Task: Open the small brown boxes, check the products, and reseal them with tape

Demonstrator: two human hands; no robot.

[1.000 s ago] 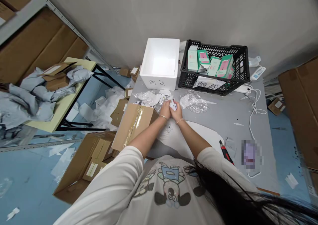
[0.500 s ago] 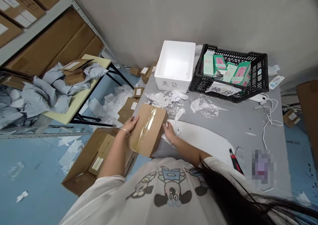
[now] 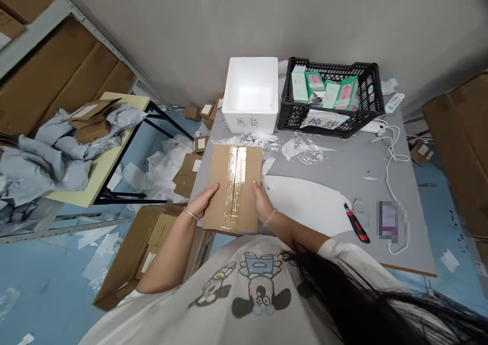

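A taped cardboard box [image 3: 222,187] is held between my two hands over the near left part of the grey table [image 3: 396,233]. Clear shiny tape runs down the middle of its upper face. My left hand [image 3: 205,201] grips the box's left side, thumb on top and the other fingers hidden beneath. On the opposite side my right hand [image 3: 263,202] presses against the edge, its fingers mostly out of sight. To the right lies a red and black utility knife [image 3: 357,224], beside a white sheet [image 3: 305,197] on the table.
A white foam box [image 3: 249,121] and a black crate [image 3: 324,126] with green and pink cartons stand at the back. Crumpled clear plastic [image 3: 303,148] lies before them. An open cardboard box [image 3: 125,263] is on the floor at left, near a yellow table [image 3: 82,195] with grey parcels.
The box has turned from a slant to nearly straight, its taped face now more toward me. Both hands still hold it. The whole view has shifted, with the table things appearing further left.
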